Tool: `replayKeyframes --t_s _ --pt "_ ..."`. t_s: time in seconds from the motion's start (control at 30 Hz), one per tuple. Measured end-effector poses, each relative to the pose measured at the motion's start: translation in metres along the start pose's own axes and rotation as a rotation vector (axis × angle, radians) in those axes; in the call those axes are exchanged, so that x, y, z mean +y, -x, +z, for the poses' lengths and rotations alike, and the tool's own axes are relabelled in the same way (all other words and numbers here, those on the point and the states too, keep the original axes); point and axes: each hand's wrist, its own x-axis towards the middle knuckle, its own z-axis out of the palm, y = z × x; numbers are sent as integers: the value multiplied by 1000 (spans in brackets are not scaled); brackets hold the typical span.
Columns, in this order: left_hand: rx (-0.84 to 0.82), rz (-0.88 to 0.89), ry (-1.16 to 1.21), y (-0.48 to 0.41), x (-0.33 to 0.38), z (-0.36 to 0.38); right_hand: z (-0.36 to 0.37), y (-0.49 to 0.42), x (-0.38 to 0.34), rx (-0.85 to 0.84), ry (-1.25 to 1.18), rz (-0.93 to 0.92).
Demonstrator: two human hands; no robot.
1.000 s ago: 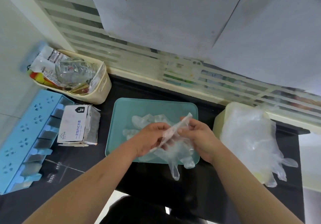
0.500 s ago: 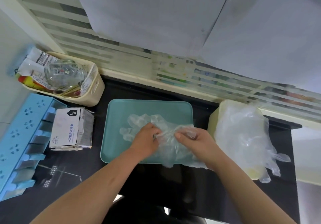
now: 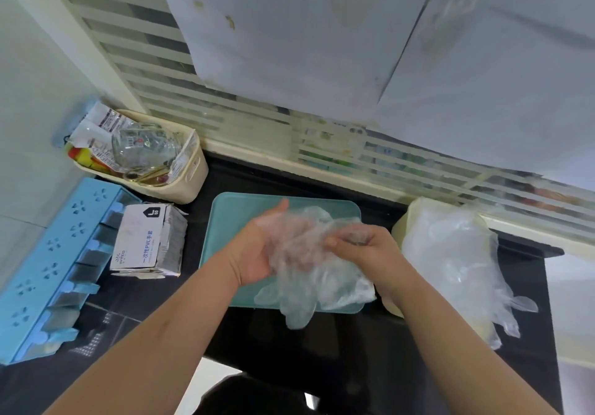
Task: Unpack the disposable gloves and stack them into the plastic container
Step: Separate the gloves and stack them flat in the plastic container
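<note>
Above the teal tray (image 3: pixel 238 211), in the middle of the desk (image 3: pixel 338 343), holding up a glove bunch (image 3: pixel 309 269) between both hands, with its lower end trailing past the tray's near edge.

Backing the film with the left hand (image 3: pixel 257 247), fingers (image 3: pixel 277 213) reaching out straight and flat behind it, closing on nothing. Pinching a fold from the other side with the right hand (image 3: pixel 370 250), fingers (image 3: pixel 354 237) curled round the plastic. Apparently teasing the bunch apart or smoothing it (hard to tell which through the blur).

Judging the job as well along but not finished. Noting a thick glove pile (image 3: pixel 450 253) already heaped over the cream container (image 3: pixel 398 231) at the right, with several glove tips dangling over its front toward the desk. Noting also the carton (image 3: pixel 141 244) at the left, torn open, its inside hidden from this angle, so not knowing how many are left in it.

Leaving, by the look of it: flattening this bunch, laying it on the heap, tucking in the overhang. Leaning toward the cream container as the target rather than the tray, though not being certain.
</note>
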Motion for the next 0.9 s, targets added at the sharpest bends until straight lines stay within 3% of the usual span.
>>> replayKeyframes --t_s 0.1,0.23,0.33,0.4,0.47,0.53,0.63,0.8,0.9 --pt "-70 -20 119 -2 -3 -8 -6 6 6 168 -3 19" --pt "-59 79 -82 -5 -15 4 -14 19 8 261 -50 50" --pt "125 126 -168 -17 -16 16 -28 31 11 280 -68 42" --pt "344 190 -194 -23 -12 27 -42 43 12 264 -32 42" --pt "631 335 -249 -28 -3 35 -57 56 13 223 26 39" --pt "723 491 -307 -27 3 53 -73 72 10 171 86 41" --pt "466 485 -442 -14 6 97 -94 99 0 -44 -24 61" --pt "-340 213 -465 -6 -2 164 -132 136 -14 -261 -92 17" --pt "-497 97 -504 -37 -9 193 -158 151 -10 -348 -151 30"
